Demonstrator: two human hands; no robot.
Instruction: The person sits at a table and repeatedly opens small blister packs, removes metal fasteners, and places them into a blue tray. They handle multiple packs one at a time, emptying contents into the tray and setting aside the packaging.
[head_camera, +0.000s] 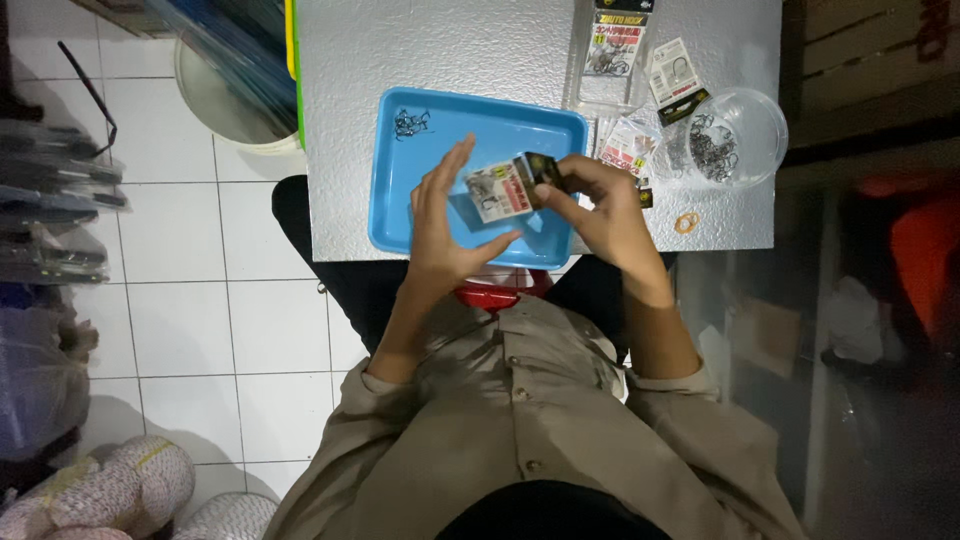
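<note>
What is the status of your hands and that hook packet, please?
Right hand pinching packet over blue tray. Left hand open beside it. Loose hooks in tray corner. Nothing blocking.

tray (395, 215) on table (350, 60); hooks (411, 123) in its far left corner. bowl (760, 110) right of tray, packets (625, 145) between them.

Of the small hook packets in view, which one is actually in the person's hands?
The packet over the blue tray, pinched at its dark end by the right hand, left hand open beside it. The other packets lie flat on the silver tabletop.
</note>
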